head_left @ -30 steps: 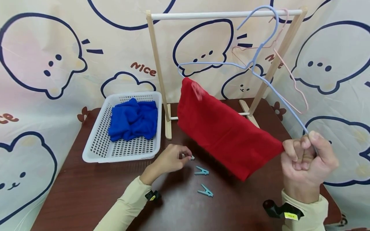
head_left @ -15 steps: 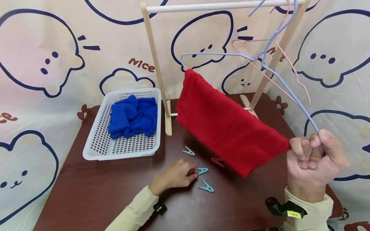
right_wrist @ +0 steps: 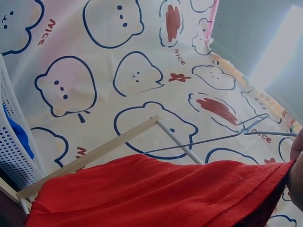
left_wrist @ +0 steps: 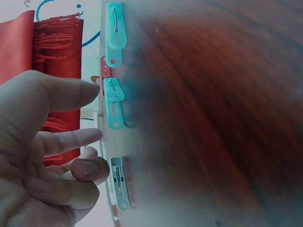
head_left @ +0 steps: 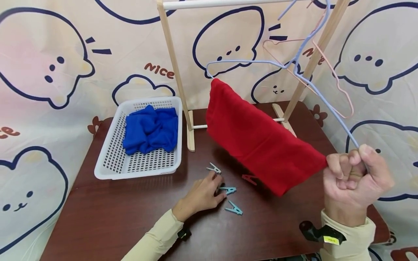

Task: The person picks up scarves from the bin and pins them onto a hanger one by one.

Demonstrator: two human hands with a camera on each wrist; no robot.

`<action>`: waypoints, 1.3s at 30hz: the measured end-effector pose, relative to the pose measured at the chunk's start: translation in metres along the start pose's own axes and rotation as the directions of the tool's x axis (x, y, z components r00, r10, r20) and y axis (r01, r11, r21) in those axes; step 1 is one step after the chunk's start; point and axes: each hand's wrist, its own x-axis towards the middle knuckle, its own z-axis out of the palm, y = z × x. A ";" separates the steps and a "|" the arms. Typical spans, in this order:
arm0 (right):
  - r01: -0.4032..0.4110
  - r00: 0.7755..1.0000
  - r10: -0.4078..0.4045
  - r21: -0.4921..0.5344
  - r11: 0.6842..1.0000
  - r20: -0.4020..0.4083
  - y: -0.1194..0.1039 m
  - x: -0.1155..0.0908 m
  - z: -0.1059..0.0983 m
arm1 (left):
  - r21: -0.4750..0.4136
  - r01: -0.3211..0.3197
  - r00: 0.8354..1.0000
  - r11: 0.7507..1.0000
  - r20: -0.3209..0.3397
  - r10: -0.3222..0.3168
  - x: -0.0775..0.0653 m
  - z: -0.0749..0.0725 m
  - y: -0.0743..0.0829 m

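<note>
My right hand (head_left: 354,185) grips the lower corner of a light blue clothes hanger (head_left: 321,95), tilted in the air. Draped over its bar is a red scarf (head_left: 258,137), whose fringe shows in the left wrist view. Low over the table, my left hand (head_left: 202,192) spreads thumb and fingers around a teal clothespin (left_wrist: 113,104), the thumb apart from the fingers. A second teal clothespin (head_left: 233,208) lies nearer the front. The pale grey clothespin (head_left: 214,168) is just beyond the left fingertips. A red clothespin (head_left: 249,179) lies partly under the scarf's edge in the head view.
Behind the scarf stands a wooden rack (head_left: 172,61) with a white rail (head_left: 212,4). A pink hanger (head_left: 339,83) hangs at its right end. On the left of the brown table (head_left: 98,217), a white basket (head_left: 107,170) holds blue cloth (head_left: 150,130).
My left hand went from the pale grey clothespin to the teal one, then its fingers spread apart. The right hand keeps holding the hanger, which shifted slightly right in view.
</note>
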 end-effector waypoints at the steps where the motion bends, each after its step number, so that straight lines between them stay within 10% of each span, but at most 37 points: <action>1: -0.005 1.000 0.005 0.004 1.000 0.012 0.000 0.000 -0.001 | 0.017 -0.007 1.000 1.000 0.010 0.007 0.000 0.000 0.000; 21: -0.046 0.998 0.045 0.035 0.998 0.034 0.001 -0.004 -0.011 | 0.110 -0.094 0.996 0.989 0.018 0.092 -0.005 0.011 -0.005; 39: -0.072 0.995 0.069 0.045 0.996 0.070 0.000 -0.007 -0.015 | -0.146 -0.182 0.981 0.972 -0.100 0.168 -0.010 -0.014 -0.006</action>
